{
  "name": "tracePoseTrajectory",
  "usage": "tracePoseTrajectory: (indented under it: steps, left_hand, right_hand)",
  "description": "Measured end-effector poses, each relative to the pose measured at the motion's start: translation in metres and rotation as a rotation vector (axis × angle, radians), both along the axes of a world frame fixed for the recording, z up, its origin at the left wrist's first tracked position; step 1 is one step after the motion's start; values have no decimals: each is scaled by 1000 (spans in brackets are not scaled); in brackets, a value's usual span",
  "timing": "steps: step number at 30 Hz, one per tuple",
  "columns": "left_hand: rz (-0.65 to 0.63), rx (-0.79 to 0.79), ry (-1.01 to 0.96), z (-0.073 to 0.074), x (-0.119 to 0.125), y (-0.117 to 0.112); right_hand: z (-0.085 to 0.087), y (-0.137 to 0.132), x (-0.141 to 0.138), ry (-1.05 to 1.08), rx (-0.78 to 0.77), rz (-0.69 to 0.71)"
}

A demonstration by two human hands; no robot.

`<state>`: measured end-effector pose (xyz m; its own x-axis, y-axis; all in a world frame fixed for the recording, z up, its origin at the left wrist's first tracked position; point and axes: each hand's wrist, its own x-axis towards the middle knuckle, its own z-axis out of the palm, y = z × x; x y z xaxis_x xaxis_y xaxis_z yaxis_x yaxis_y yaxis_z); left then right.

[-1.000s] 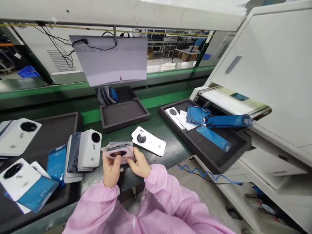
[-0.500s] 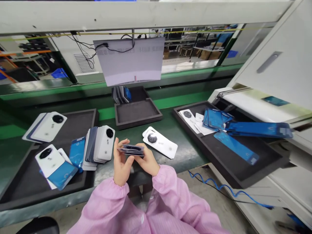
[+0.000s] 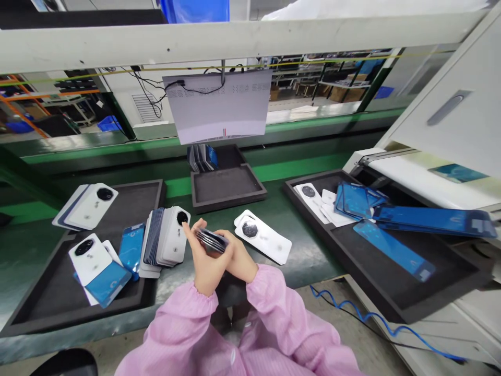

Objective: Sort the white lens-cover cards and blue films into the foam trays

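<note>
Between my two hands is a small stack of thin phone back panels [image 3: 212, 241], seen nearly edge-on and tilted down to the right. My left hand [image 3: 205, 261] closes round the stack's left side, thumb in front. From the right, my right hand [image 3: 237, 257] grips the other end. Just left of my left hand a fanned row of white phone back panels [image 3: 171, 239] with dark camera rings leans at the tray edge. Right of my hands, white panels [image 3: 266, 237] lie overlapped on the green table [image 3: 309, 261].
A black tray [image 3: 47, 305] at left holds white panels and blue film pieces [image 3: 131, 245]. A smaller black tray [image 3: 230, 203] stands behind, with panels in its far left part. The right tray [image 3: 364, 261] carries white panels and blue films beside a white machine [image 3: 450, 115].
The stack in my hands has turned from level to tilted, its right end now lower. My left hand has shifted slightly right. The whole view has moved a little downward and right.
</note>
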<state>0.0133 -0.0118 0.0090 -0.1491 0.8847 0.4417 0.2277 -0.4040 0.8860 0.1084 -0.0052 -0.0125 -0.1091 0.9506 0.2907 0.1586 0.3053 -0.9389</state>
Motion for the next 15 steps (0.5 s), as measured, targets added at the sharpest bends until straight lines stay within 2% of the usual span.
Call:
tracePoseTrajectory:
  steps: [4,7,11,15]
  left_hand:
    - [-205,11,-16,0,-16,6]
    - [-305,-24,-45,2,-26,11]
    - [-361,-48,-85,6,-31,15]
    - [-341,-41,-55,8,-31,18]
  right_hand:
    - [3,6,21,44,-5,319]
    - [2,14,32,85,-53,435]
    - [6,20,34,104,-24,427]
    - [16,19,30,18,101,276]
